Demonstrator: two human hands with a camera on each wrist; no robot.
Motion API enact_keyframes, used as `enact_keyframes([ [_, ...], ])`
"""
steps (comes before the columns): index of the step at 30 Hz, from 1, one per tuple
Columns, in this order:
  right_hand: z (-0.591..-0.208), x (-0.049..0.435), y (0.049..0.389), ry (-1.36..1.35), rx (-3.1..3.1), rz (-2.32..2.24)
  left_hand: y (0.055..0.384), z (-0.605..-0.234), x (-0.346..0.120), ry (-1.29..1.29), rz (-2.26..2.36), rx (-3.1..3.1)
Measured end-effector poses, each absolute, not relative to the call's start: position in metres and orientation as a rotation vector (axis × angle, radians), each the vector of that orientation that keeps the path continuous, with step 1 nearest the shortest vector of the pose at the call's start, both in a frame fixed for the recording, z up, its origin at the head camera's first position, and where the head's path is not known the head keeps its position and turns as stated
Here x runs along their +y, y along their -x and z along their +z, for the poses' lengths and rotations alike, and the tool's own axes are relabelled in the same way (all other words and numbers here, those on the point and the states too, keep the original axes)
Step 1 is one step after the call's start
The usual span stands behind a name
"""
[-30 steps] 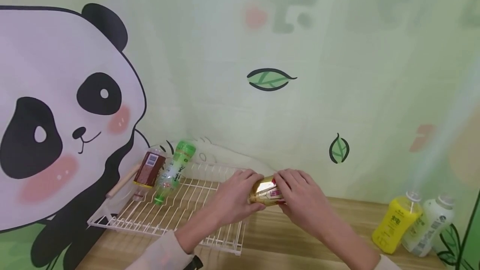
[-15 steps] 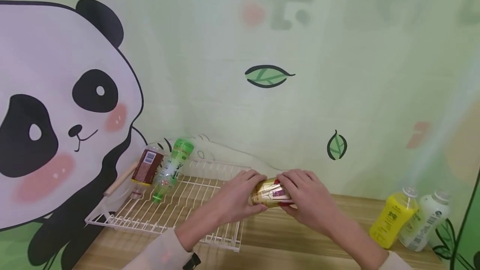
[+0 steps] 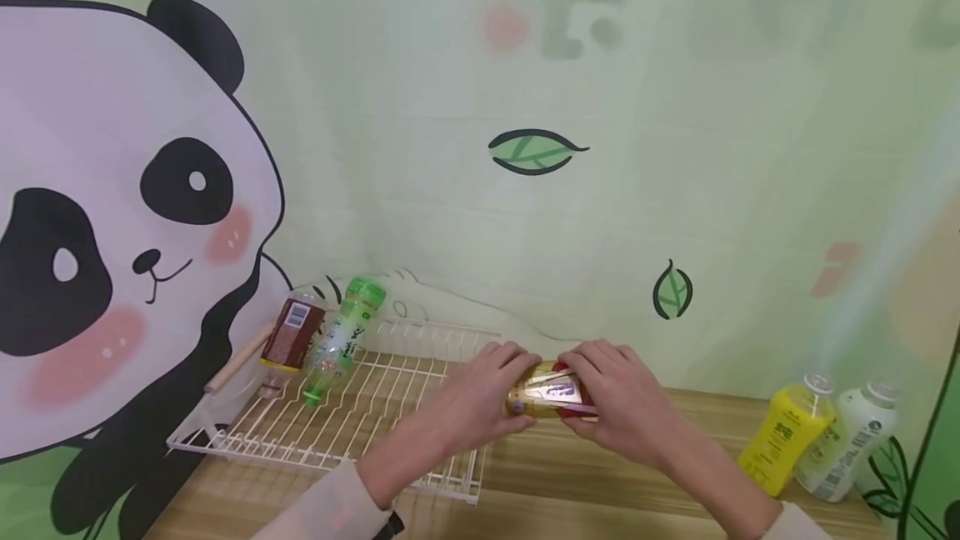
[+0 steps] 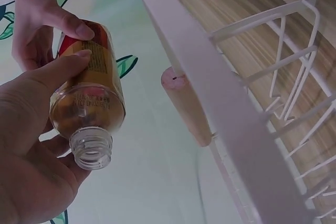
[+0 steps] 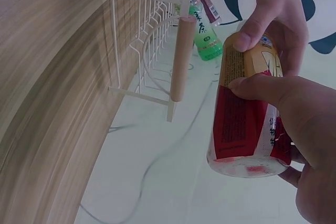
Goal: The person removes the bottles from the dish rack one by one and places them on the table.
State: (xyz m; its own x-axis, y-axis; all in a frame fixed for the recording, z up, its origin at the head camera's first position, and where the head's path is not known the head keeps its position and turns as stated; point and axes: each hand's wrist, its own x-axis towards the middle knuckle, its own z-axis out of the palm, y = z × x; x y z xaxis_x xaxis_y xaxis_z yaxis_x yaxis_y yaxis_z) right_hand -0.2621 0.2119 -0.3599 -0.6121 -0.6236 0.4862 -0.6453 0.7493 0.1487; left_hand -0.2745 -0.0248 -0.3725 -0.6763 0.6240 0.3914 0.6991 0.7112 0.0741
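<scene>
A clear plastic bottle point(image 3: 551, 394) with a gold and red label lies sideways between both hands, above the table. My left hand point(image 3: 480, 390) grips it at the neck end, its thumb on the gold part of the label. At the base end my right hand point(image 3: 622, 398) holds it, thumb across the red part. In the left wrist view the bottle's threaded neck point(image 4: 92, 149) has no cap. The right wrist view shows its clear base point(image 5: 247, 166) beneath the label. Some fingers are hidden behind the bottle.
Left of the hands, a white wire rack point(image 4: 220, 100) with wooden handles point(image 5: 182, 59) stands on the wood-grain table point(image 3: 570, 482). A brown-labelled bottle point(image 3: 292, 336) and a green bottle point(image 3: 341, 344) lean in it. A yellow bottle point(image 3: 787, 444) and a white bottle point(image 3: 847, 444) stand right.
The hands have shifted slightly right with the bottle, and more of its label shows between them. The bottle's printed side has turned. The camera view has drifted a little.
</scene>
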Motion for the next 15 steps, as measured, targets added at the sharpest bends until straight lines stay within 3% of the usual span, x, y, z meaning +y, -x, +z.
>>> enact_keyframes([
  [7,-0.362,0.224,0.259,-0.914,-2.45,0.054,0.277,-0.376,-0.049,0.976,-0.559,-2.634],
  [15,-0.37,0.266,0.258,-0.753,-2.562,0.356,0.294,-0.384,-0.125,0.514,-0.864,-2.6],
])
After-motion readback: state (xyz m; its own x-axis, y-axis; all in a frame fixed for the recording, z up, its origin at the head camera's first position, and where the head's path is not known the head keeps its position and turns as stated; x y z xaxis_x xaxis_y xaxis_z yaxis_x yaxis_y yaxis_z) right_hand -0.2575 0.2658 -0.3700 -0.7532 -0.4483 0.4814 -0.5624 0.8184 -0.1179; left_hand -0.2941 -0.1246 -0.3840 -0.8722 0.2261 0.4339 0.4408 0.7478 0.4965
